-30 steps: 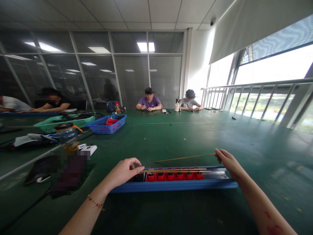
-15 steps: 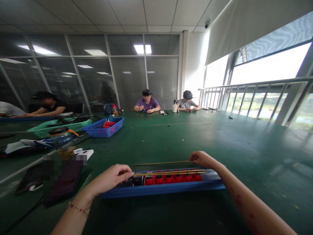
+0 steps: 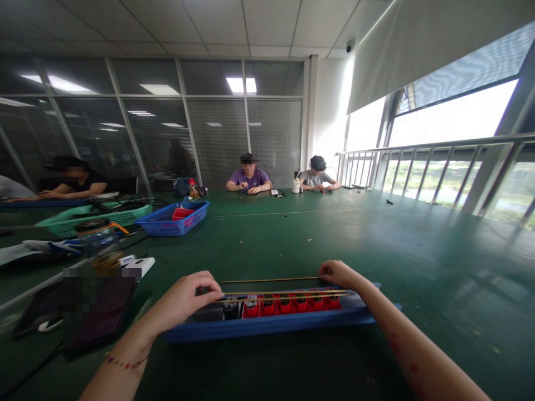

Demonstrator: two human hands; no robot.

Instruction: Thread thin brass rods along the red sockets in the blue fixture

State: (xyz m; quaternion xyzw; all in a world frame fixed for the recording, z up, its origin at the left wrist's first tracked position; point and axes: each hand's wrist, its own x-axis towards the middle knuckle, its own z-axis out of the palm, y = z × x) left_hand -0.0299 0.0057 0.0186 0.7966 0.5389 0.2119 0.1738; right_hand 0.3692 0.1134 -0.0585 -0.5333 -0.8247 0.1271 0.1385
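A long blue tray (image 3: 267, 327) lies crosswise on the table in front of me. In it is a row of several small red bins (image 3: 285, 306) with dark contents, and darker bins sit at its left end. My left hand (image 3: 199, 292) is closed in a pinch on the left ends of thin golden sticks (image 3: 288, 293), which stretch across above the bins. Beyond the tray's far edge, my right hand (image 3: 337, 274) is closed on the right end of another thin stick (image 3: 270, 279). That stick points left, roughly parallel to the tray.
To the left are a blue basket (image 3: 173, 223) holding a red bin, a green basket (image 3: 62, 225) with black cables, a jar (image 3: 98, 239), and a dark flat device (image 3: 100, 312). People sit across the green table (image 3: 334, 223) and at far left.
The whole view has shifted slightly, so the scene sits a little farther left. Both hands and the sticks keep nearly the same places over the tray.
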